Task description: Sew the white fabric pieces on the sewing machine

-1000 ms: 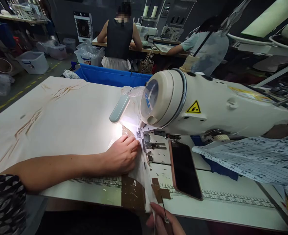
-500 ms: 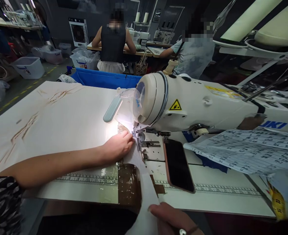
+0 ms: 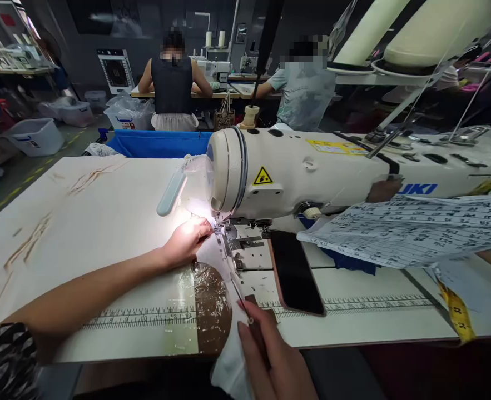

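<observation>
The bare left hand (image 3: 190, 238) is at the thin white fabric (image 3: 233, 355), just beside the small metal presser foot (image 3: 219, 228) of a cream-white sewing machine with a rounded head (image 3: 287, 172). Its fingertips stand close together in the bright light, but whether this grip pinches the fabric or only presses it, I cannot tell. The fabric lies from the presser foot toward the person and hangs over the front edge of the white bench (image 3: 103, 233).

The right hand (image 3: 272, 355) has its grip closed on a slim metal tool with a dark handle (image 3: 238, 290) — the tool is tilted, and its thin end reaches to the fabric, near the metal plate.

To the right of the fabric, a black-screened phone with a pinkish edge (image 3: 297, 272) lies on the bench. A long pale grey-blue object with rounded end (image 3: 170, 194) lies beyond the left hand. On the right side there are a white printed paper sheet (image 3: 412, 230) and a yellow measuring tape (image 3: 457, 314) — the tape hangs partly over the edge.
</observation>
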Tool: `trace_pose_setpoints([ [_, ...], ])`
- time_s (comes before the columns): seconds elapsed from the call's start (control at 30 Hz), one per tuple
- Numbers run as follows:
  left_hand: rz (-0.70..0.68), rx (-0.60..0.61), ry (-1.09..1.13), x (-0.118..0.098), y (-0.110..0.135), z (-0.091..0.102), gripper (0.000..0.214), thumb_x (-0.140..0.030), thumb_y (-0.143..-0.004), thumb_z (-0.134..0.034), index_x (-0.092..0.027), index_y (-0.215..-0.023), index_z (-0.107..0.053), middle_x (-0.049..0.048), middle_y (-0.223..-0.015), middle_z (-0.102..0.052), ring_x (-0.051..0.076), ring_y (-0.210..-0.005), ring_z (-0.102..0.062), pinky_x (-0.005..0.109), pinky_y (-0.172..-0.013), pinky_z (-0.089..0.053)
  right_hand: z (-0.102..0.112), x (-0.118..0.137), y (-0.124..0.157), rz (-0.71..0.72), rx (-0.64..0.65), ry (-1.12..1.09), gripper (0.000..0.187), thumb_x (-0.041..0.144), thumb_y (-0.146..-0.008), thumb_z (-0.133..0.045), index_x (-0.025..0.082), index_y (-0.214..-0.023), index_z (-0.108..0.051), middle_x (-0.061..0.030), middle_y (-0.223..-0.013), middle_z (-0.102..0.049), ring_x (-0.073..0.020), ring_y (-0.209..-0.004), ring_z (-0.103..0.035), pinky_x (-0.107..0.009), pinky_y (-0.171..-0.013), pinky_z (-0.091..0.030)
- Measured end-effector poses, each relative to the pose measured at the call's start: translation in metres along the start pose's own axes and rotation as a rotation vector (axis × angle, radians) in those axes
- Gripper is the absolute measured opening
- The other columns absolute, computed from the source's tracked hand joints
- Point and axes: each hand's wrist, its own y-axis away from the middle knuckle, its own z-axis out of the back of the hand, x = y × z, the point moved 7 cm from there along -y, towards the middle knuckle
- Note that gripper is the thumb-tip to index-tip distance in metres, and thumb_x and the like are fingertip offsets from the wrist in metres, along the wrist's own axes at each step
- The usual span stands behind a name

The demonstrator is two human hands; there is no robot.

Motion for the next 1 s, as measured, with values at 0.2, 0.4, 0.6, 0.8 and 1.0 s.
trace_pose_setpoints([
  [0.2,-0.016,-0.015,0.18,-0.001,-0.001,0.004,0.023,-0.027,-0.094,-0.05,-0.019,-0.074,-0.059,0.0063,-0.083,-0.066,0.019,-0.079,-0.062,0.032,-0.07,-0.052,0.0,-0.005,-0.02,0.107,-0.25,0.156,0.023,0.03,-0.103,-0.039,0.022,-0.114,-0.057,-0.0021,-0.089,-0.077,-0.0168,-0.071,-0.075,-0.024,-0.057,-0.054],
  [0.4,-0.023,-0.013,0.256,0.001,-0.002,0.004,0.026,-0.031,-0.094,-0.05,-0.02,-0.072,-0.056,0.0066,-0.085,-0.065,0.02,-0.08,-0.061,0.034,-0.073,-0.05,-0.009,0.007,-0.041,0.305,-0.386,0.38,0.029,0.021,-0.102,-0.041,0.013,-0.116,-0.065,-0.0039,-0.089,-0.08,-0.0139,-0.071,-0.075,-0.022,-0.06,-0.05],
  [0.6,0.049,0.009,0.369,0.009,-0.002,-0.003,0.022,-0.037,-0.094,-0.054,-0.022,-0.078,-0.058,0.008,-0.091,-0.067,0.021,-0.086,-0.062,0.036,-0.079,-0.053,-0.016,0.008,-0.053,0.29,-0.417,0.439,0.033,0.019,-0.102,-0.038,0.017,-0.11,-0.07,-0.0026,-0.086,-0.079,-0.0129,-0.062,-0.071,-0.025,-0.053,-0.043],
  [0.8,0.13,0.045,0.377,0.009,0.0,-0.003,0.024,-0.038,-0.096,-0.05,-0.02,-0.084,-0.06,0.0072,-0.093,-0.065,0.02,-0.085,-0.061,0.033,-0.076,-0.054,-0.019,0.007,-0.057,0.295,-0.399,0.413,0.03,0.016,-0.099,-0.041,0.016,-0.109,-0.069,-0.0017,-0.083,-0.078,-0.0139,-0.063,-0.071,-0.026,-0.053,-0.043],
  [1.0,0.149,0.052,0.38,0.009,0.0,-0.003,0.017,-0.032,-0.093,-0.053,-0.02,-0.083,-0.059,0.0075,-0.092,-0.066,0.02,-0.084,-0.062,0.033,-0.076,-0.055,-0.018,0.005,-0.057,0.278,-0.392,0.408,0.029,0.016,-0.097,-0.041,0.017,-0.107,-0.069,-0.0005,-0.085,-0.079,-0.0133,-0.063,-0.071,-0.026,-0.054,-0.043],
])
